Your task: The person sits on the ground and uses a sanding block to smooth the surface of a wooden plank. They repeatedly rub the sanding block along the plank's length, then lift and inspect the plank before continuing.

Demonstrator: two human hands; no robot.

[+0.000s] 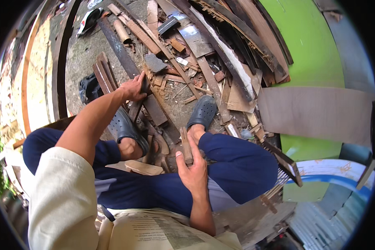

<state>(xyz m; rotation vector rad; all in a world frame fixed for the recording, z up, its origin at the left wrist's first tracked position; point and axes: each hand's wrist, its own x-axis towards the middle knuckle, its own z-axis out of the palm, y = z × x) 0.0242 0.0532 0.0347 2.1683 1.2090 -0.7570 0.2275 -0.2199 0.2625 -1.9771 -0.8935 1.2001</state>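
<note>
My right hand [194, 173] grips a short, narrow wood piece [186, 146] above my lap, the thumb on one side and the index finger along the other. My left arm reaches forward to the left. Its hand [132, 88] is closed over a small dark thing [145, 86], mostly covered by the fingers, whose kind I cannot make out. A brown wood block [155, 110] lies just beside that hand. Below it, dark wood pieces [135, 110] rest by my left clog [123, 127]. A pale wood offcut [143, 168] sits in front of my lap.
Long planks [241, 37] are piled at the far right, with scraps and a grey stone piece [155, 63] on the ground. A long dark board [116, 46] lies ahead of my left hand. A brown panel [316, 114] overlaps a green sheet [308, 46]. My right clog [203, 110] stands among debris.
</note>
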